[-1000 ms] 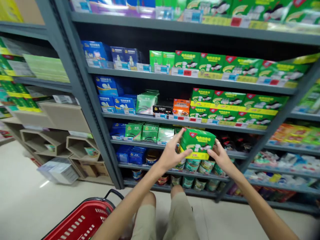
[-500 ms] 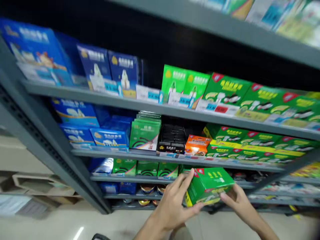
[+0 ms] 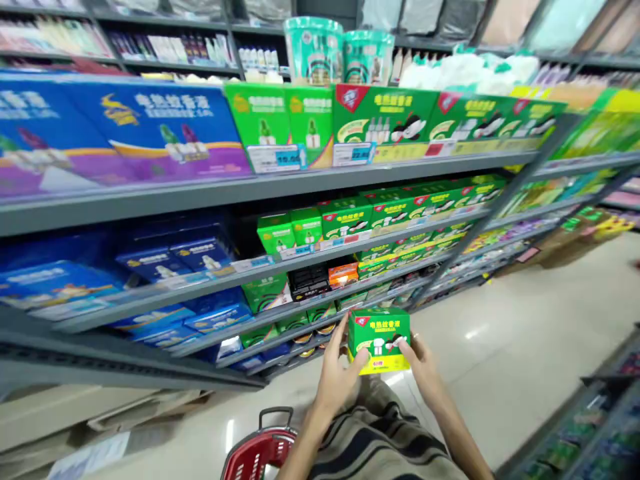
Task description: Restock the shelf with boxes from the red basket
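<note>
A green carton of electric mosquito-repellent liquid (image 3: 379, 337) with a yellow lower band is held in front of me, its printed front facing me. My left hand (image 3: 336, 381) grips its left side, and my right hand (image 3: 421, 365) grips its right side. The carton's back is hidden from me. Behind it, the low shelves hold further cartons.
Grey metal shelving (image 3: 150, 200) runs along the left, stocked with green and blue boxes and price tags. A red plastic shopping basket (image 3: 260, 445) hangs low near my left forearm. A pale tiled floor (image 3: 500, 347) stretches right, towards another shelf unit (image 3: 590, 427) at the lower right corner.
The carton has come away from the shelf, down towards my body, and now sits level in both hands. My view has swung to look along the aisle.
</note>
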The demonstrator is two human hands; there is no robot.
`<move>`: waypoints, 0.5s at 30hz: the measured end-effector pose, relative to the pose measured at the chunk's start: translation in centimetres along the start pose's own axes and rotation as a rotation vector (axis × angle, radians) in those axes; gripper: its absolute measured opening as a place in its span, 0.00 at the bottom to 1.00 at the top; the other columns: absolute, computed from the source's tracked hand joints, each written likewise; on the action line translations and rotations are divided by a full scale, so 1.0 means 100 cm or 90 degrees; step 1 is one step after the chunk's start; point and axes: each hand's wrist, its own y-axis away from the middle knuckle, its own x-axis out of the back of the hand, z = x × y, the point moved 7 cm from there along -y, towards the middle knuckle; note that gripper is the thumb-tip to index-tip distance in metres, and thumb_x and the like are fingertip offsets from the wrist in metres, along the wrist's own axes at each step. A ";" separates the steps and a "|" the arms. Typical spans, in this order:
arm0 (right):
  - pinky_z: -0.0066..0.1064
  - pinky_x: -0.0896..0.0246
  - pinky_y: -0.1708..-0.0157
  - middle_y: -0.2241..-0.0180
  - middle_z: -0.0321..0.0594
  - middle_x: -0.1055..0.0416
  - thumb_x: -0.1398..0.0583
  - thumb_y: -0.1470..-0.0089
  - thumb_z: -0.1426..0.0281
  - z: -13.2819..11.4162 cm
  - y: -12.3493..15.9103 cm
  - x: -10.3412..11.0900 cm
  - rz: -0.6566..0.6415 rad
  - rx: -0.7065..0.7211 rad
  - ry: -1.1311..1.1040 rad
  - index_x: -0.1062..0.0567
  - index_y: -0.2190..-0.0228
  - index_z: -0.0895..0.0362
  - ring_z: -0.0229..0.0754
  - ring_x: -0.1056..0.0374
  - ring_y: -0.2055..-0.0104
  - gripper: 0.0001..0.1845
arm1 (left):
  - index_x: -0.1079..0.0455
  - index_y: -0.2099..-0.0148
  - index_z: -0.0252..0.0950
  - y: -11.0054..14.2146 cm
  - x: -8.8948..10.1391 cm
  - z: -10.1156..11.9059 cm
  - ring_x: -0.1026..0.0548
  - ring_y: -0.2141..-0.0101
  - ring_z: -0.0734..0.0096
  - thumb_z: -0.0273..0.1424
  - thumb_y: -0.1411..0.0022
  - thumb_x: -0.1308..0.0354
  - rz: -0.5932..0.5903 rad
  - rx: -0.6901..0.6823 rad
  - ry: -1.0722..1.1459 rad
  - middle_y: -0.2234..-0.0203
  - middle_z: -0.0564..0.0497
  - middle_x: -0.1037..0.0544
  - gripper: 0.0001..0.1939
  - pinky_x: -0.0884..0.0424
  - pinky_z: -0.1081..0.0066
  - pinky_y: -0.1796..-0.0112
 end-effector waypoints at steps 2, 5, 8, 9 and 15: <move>0.46 0.19 0.43 0.41 0.49 0.19 0.26 0.40 0.42 0.008 0.007 0.003 0.043 -0.006 -0.036 0.21 0.40 0.52 0.60 0.20 0.43 0.38 | 0.47 0.14 0.46 0.001 -0.006 -0.004 0.28 0.29 0.49 0.49 0.25 0.35 -0.029 0.024 0.002 0.22 0.40 0.35 0.46 0.24 0.57 0.37; 0.46 0.20 0.42 0.42 0.50 0.19 0.27 0.39 0.43 0.012 0.004 0.005 0.044 0.001 -0.047 0.21 0.39 0.53 0.60 0.20 0.43 0.38 | 0.47 0.14 0.47 -0.003 -0.009 0.000 0.28 0.29 0.48 0.50 0.25 0.34 -0.041 0.029 -0.037 0.22 0.40 0.35 0.47 0.23 0.57 0.38; 0.46 0.21 0.40 0.39 0.49 0.21 0.27 0.38 0.44 0.006 -0.013 0.005 -0.022 0.002 -0.055 0.23 0.36 0.52 0.59 0.21 0.40 0.38 | 0.48 0.14 0.45 -0.012 -0.012 0.010 0.24 0.32 0.49 0.51 0.25 0.35 -0.023 0.034 -0.058 0.22 0.40 0.34 0.47 0.22 0.58 0.38; 0.47 0.21 0.39 0.38 0.48 0.21 0.27 0.37 0.45 0.003 -0.020 0.007 -0.045 0.001 -0.061 0.23 0.35 0.52 0.59 0.22 0.39 0.38 | 0.48 0.14 0.44 -0.015 -0.014 0.014 0.22 0.34 0.50 0.51 0.25 0.35 -0.011 0.036 -0.063 0.23 0.39 0.33 0.48 0.21 0.58 0.40; 0.49 0.23 0.34 0.35 0.50 0.23 0.26 0.38 0.43 -0.031 -0.071 0.034 -0.164 -0.003 -0.040 0.27 0.32 0.53 0.59 0.24 0.35 0.44 | 0.46 0.15 0.39 -0.029 -0.039 0.040 0.20 0.39 0.52 0.47 0.26 0.33 0.095 -0.002 -0.090 0.27 0.35 0.29 0.47 0.20 0.59 0.42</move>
